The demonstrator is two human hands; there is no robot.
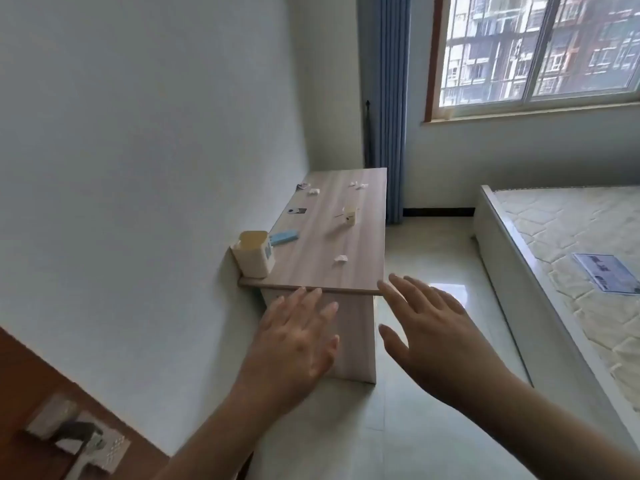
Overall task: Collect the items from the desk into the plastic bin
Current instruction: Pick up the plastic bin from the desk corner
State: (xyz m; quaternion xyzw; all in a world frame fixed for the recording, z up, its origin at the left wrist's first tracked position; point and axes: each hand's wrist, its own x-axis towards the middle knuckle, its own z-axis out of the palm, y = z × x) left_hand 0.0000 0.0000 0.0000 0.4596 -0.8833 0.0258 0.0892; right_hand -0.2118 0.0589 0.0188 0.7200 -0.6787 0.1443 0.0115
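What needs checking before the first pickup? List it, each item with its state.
1. Left hand free: ok, fingers straight, holding nothing.
2. Right hand free: ok, open and holding nothing.
3. Plastic bin upright on the desk: ok, at the near corner by the wall.
4. Bin has room: cannot tell, its inside is not visible.
5. Nearest item located: ok, crumpled paper scrap lies near the front edge.
6. Hands over the desk: not ok, both are short of its near edge.
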